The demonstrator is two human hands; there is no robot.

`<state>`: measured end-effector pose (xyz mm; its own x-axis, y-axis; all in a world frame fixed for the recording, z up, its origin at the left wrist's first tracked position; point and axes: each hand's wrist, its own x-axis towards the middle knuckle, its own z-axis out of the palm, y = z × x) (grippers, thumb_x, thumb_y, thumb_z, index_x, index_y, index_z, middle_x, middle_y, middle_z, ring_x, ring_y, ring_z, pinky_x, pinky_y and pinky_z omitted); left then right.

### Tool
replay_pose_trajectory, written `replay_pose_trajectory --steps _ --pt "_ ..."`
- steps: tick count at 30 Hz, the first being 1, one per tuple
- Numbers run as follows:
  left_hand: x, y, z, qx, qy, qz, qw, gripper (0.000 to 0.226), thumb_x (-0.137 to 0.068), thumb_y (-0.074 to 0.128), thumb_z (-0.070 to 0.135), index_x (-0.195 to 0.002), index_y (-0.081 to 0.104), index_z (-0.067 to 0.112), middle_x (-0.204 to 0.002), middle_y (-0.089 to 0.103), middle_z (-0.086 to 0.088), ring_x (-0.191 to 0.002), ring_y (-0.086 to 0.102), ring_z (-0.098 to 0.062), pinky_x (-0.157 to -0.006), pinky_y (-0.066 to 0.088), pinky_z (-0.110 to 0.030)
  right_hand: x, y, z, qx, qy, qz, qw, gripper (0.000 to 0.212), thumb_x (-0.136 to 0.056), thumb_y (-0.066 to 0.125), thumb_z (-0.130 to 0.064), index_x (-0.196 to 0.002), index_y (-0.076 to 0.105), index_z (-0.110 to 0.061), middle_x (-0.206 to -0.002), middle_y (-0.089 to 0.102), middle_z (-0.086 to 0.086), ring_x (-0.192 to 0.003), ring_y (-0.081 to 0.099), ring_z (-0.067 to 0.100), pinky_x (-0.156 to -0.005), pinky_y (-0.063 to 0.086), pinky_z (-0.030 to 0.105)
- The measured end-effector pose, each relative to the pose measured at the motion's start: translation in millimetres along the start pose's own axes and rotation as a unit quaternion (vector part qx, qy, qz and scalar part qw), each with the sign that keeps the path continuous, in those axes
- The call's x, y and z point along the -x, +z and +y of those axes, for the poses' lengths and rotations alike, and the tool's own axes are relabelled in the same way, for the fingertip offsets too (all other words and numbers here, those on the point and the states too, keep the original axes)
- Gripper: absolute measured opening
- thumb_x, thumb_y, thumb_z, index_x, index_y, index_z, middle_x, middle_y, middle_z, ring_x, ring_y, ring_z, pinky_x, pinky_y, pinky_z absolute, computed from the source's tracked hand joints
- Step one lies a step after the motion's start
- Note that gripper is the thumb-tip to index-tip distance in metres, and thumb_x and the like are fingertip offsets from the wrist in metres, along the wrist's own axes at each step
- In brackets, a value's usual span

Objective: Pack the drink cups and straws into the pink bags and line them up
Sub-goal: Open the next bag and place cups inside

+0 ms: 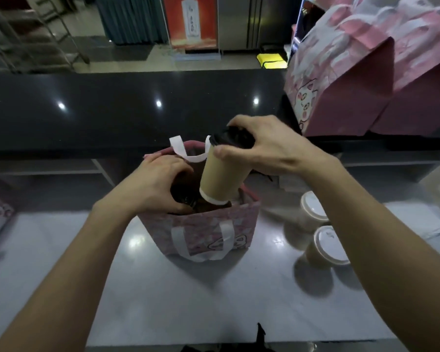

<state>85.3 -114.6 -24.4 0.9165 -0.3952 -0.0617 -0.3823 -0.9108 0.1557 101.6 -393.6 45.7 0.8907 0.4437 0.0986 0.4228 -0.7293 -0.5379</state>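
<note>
A: Which surfaces fill the view, largest first?

B: A pale, glossy worktop (214,301) spans the foreground and mirrors the ceiling lights. Behind it runs a raised black counter (127,107), also glossy. Beyond the counter lies a grey tiled floor (127,59), with a red poster (192,21) showing a white bottle, a steel cabinet (239,21) and a yellow case (272,60) on the floor.

A: Where do the bags stand?

B: Finished pink bags (366,80) with white handles and a cartoon face stand side by side on the black counter at far right. One open pink bag (214,232) stands on the worktop at centre. Part of another pink printed item shows at the left edge.

A: And the cups?

B: Two white-lidded cups (323,237) stand close together on the worktop, right of the open bag. A tan cup (221,179) with a black lid is tilted, its base at the bag's mouth.

A: How are the hands placed?

B: The right hand (264,146) curls over the black lid, thumb on the cup wall, gripping the tan cup. The left hand (155,184) has its fingers bent over the bag's left rim, reaching inside; what they touch within is hidden.
</note>
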Motion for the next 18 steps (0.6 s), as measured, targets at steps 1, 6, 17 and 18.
replay_pose_trajectory --steps 1,6,17,18 --pt "0.8 0.8 -5.1 0.001 0.005 -0.003 1.000 0.103 -0.061 0.074 0.082 -0.151 0.055 0.034 -0.154 0.056 0.014 -0.150 0.043 -0.013 -0.134 0.022 -0.046 -4.7 6.8 -2.3 0.008 -0.009 -0.035 0.999 0.076 -0.075 0.059 -0.088 -0.125 0.065 -0.031 -0.109 0.067 -0.013 -0.099 0.065 0.007 -0.084 0.059 0.036" --pt "9.1 12.9 -24.5 0.035 0.028 -0.010 0.999 0.144 -0.057 0.068 0.098 -0.173 0.008 0.038 -0.182 0.008 0.011 -0.168 -0.008 -0.011 -0.133 -0.018 -0.051 -30.4 47.7 -7.7 0.136 -0.026 -0.175 0.975 0.086 -0.069 0.084 -0.070 -0.143 0.051 -0.042 -0.117 0.049 -0.017 -0.106 0.056 0.013 -0.084 0.056 0.031" --pt "11.4 28.0 -18.2 0.031 0.035 -0.030 0.998 0.164 -0.056 0.069 0.100 -0.171 -0.022 0.027 -0.180 -0.026 0.006 -0.159 -0.039 -0.013 -0.126 -0.027 -0.058 -69.7 97.0 -16.6 0.309 -0.034 -0.218 0.925 0.101 -0.067 0.096 -0.051 -0.152 0.047 -0.030 -0.128 0.064 -0.005 -0.109 0.066 0.022 -0.087 0.062 0.036" --pt "12.2 27.0 -18.8 0.032 0.036 -0.030 0.998 0.164 -0.056 0.070 0.100 -0.170 -0.023 0.027 -0.180 -0.027 0.005 -0.160 -0.039 -0.013 -0.126 -0.027 -0.058 -70.4 100.0 -15.6 0.321 -0.027 -0.229 0.919 0.102 -0.067 0.096 -0.053 -0.152 0.046 -0.029 -0.126 0.064 -0.003 -0.108 0.066 0.022 -0.087 0.063 0.038"
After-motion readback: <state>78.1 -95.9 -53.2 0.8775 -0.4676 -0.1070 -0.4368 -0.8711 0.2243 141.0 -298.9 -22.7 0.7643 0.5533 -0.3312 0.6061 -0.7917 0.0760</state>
